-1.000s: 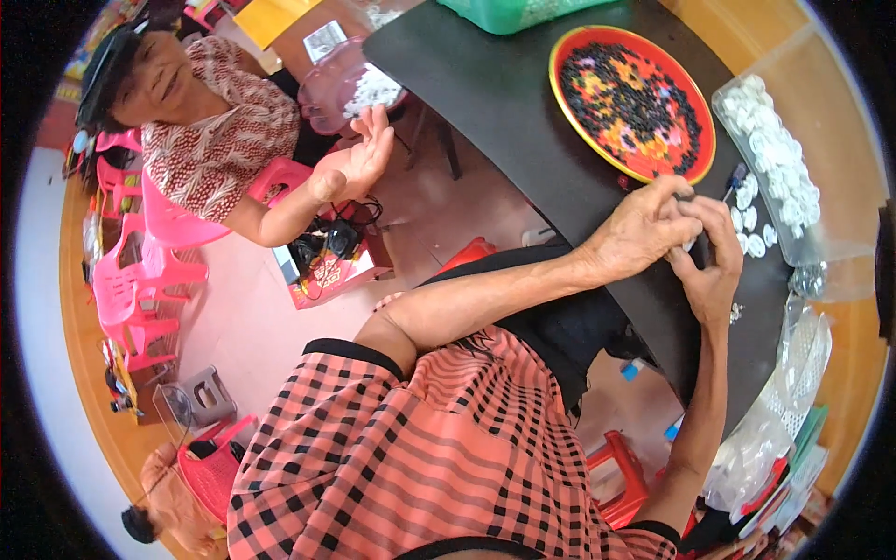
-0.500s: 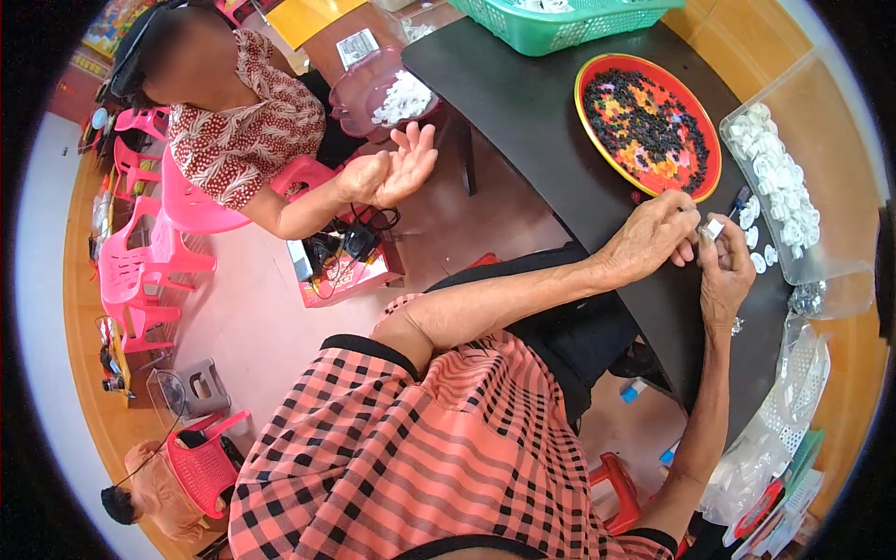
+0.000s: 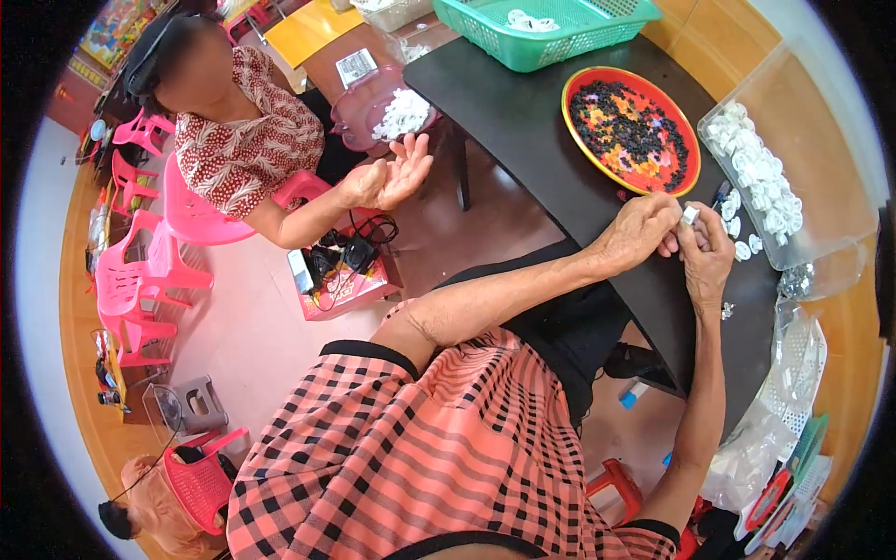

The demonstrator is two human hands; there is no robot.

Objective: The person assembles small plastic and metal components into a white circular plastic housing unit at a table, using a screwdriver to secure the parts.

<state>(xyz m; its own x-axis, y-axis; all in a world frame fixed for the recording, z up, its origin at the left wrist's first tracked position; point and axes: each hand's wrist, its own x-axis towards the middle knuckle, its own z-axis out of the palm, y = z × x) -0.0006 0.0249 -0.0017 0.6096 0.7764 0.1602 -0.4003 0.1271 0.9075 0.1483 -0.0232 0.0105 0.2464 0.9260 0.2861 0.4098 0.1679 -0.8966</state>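
Over the dark table (image 3: pixel 523 140), my right hand (image 3: pixel 707 261) pinches a small white plastic piece (image 3: pixel 690 216) between thumb and fingers. My left hand (image 3: pixel 639 231) is closed right beside it, fingertips against the piece; whether they hold another small part is hidden. Just beyond the hands lies a round red tray (image 3: pixel 567 119) with a yellow rim, strewn with small black parts. Several loose white plastic parts (image 3: pixel 742 250) lie to the right of my right hand, near a dark slim tool (image 3: pixel 721 193) that is partly hidden.
A clear plastic bin (image 3: pixel 840 177) of white parts stands at the right. At the back is a green basket (image 3: pixel 523 51). Across from me, a seated person (image 3: pixel 247 131) holds out an open hand beside a pink bowl (image 3: pixel 350 112) of white parts. Plastic bags (image 3: pixel 747 467) lie lower right.
My hands have come closer together, with the left fingertips now against the white piece. The view has shifted slightly. The other person's hand stays held out.
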